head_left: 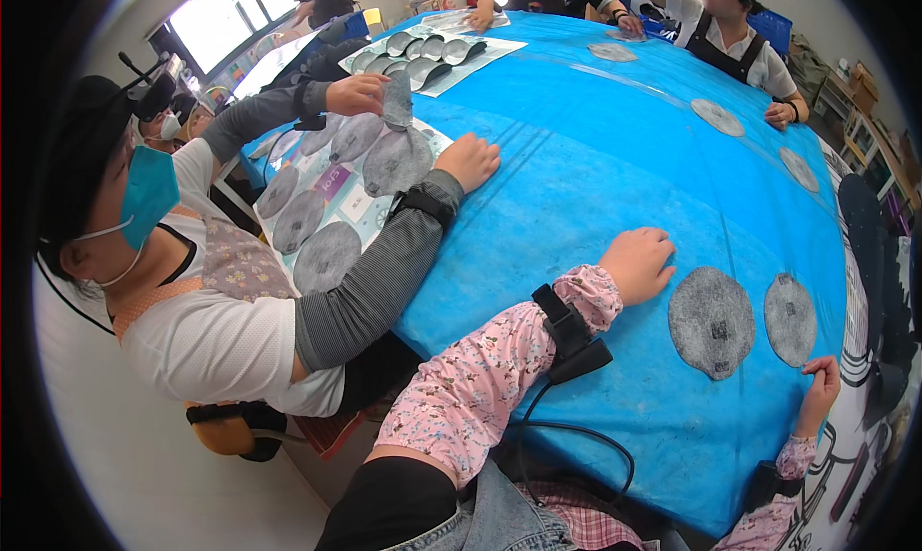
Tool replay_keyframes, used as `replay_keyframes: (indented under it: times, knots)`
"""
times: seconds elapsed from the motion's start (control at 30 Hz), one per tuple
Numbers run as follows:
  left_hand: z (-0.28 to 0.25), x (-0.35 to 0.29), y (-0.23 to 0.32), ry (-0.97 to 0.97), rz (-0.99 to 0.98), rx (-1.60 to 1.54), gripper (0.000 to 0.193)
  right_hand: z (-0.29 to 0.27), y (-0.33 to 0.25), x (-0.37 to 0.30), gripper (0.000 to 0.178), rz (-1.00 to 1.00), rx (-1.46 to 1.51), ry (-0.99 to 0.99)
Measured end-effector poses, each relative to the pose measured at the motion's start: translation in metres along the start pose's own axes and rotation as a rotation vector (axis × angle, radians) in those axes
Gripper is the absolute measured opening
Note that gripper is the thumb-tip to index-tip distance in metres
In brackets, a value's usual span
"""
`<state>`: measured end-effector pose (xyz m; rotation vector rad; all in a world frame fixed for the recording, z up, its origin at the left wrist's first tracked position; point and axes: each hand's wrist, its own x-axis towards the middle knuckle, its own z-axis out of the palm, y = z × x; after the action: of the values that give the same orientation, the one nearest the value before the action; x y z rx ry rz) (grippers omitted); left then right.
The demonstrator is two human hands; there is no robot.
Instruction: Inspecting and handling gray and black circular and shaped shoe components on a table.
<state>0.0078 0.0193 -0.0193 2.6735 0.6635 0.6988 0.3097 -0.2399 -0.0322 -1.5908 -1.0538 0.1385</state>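
Right of centre in the frame, the wearer's left hand [638, 265] lies palm down on the blue table sheet [576, 191], its forearm rising diagonally from the bottom edge in a pink floral sleeve cover [480, 369] with a black strapped device [574, 340] at the wrist. Its fingers are together and loosely bent, pointing to the right, with nothing seen in their hold. Just beside them, at centre right, lies the larger speckled grey disc [711, 321], roughly round with a small tab at its lower edge.

The narrower-looking grey disc [790, 319] lies farther right. At its lower edge is the wearer's right hand [817, 390], coming up from the lower right corner with the wrist below and the fingers upward. Thumb and forefinger are drawn close together at the rim; whether they pinch it or merely touch it, I cannot tell.

At upper left, a masked co-worker [192, 263] lifts a grey piece [397, 102] above a sheet [353, 205] bearing more grey discs [328, 256].
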Motion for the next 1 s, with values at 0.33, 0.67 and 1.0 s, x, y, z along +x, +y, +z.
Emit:
replay_keyframes:
  times: [0.33, 0.67, 1.0]
  knots:
    - [-0.024, -0.01, 0.012, 0.198, -0.047, -0.299, 0.037, 0.013, -0.076, 0.001, 0.015, 0.0, 0.142, 0.117]
    - [-0.147, -0.106, -0.02, 0.233, -0.183, -0.15, 0.037, 0.191, -0.274, 0.014, 0.02, -0.282, 0.267, -0.76]
    - [-0.152, -0.155, -0.033, 0.266, -0.178, -0.096, 0.033, 0.388, -0.29, 0.048, 0.02, -0.381, 0.243, -0.967]
